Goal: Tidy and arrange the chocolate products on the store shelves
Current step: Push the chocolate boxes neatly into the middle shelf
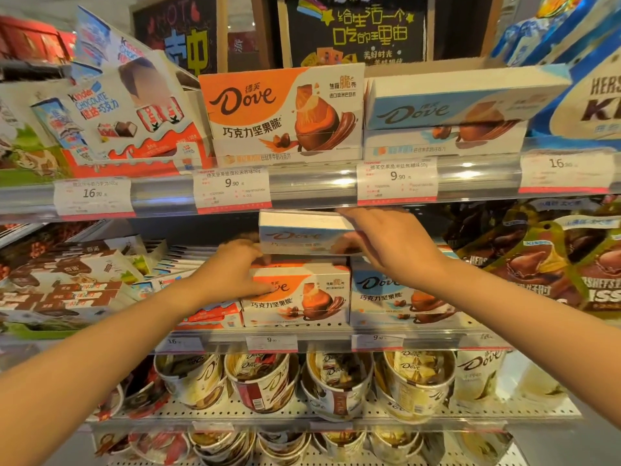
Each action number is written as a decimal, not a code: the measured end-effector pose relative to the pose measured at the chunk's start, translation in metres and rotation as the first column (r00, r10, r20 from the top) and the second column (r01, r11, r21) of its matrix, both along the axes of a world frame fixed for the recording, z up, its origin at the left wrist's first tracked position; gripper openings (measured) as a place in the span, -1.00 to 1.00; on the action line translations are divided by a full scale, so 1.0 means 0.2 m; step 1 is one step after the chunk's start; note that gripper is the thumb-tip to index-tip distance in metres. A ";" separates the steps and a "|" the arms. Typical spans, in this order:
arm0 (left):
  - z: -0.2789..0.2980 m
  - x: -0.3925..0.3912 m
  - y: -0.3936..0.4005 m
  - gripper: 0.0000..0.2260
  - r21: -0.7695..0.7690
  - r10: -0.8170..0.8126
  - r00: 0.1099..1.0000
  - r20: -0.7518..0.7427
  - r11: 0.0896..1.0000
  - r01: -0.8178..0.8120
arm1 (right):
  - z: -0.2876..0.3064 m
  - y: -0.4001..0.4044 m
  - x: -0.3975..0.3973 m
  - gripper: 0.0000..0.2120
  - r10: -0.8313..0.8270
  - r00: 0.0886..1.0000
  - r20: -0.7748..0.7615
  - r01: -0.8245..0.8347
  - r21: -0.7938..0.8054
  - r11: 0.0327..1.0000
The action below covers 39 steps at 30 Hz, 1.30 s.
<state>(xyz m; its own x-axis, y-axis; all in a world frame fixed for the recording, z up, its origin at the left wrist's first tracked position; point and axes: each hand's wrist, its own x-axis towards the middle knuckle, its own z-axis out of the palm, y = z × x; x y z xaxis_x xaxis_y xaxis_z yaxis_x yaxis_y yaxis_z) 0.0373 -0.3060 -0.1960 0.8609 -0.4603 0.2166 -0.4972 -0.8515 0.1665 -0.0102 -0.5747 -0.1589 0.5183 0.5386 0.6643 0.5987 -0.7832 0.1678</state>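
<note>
While both bare arms reach into the middle shelf (336,334), the right hand (386,243) grips the right end of a pale blue Dove box (299,232), fingers curled over its top edge and thumb under its front. The box is held level just beneath the upper shelf's price rail (312,183), raised above the boxes standing on the middle shelf. The left hand (235,267) rests on the top front edge of an orange Dove box (302,294), its fingers curved over the upper left corner; whether it truly clamps the box cannot be told. Just to the right, touching it, stands a blue Dove box (396,294). On the shelf above, a larger orange Dove carton (282,112) sits beside a blue Dove carton (447,112). Dove cups (262,381) fill the row below.
</note>
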 end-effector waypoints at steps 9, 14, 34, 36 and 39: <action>-0.02 0.05 -0.33 -0.46 -0.137 -0.266 0.962 -0.056 0.957 0.256 | 0.02 -0.33 -0.09 -0.61 -0.146 0.972 -0.185 0.165 0.093 0.982; -0.03 0.07 -0.50 -0.51 -0.344 -0.291 0.936 -0.197 0.915 0.212 | 0.03 -0.47 -0.11 -0.74 -0.021 0.866 -0.499 0.189 0.289 0.938; -0.06 0.14 -0.48 -0.34 -0.102 -0.309 0.919 -0.245 0.951 0.292 | -0.05 -0.57 -0.12 -0.77 -0.298 0.734 -0.610 0.306 -0.095 0.947; -0.06 0.14 -0.49 -0.33 -0.088 -0.307 0.920 -0.244 0.952 0.294 | -0.05 -0.57 -0.12 -0.79 -0.316 0.743 -0.591 0.305 -0.121 0.945; -0.05 0.14 -0.49 -0.33 -0.068 -0.306 0.920 -0.244 0.952 0.299 | -0.04 -0.57 -0.12 -0.78 -0.332 0.742 -0.582 0.303 -0.150 0.941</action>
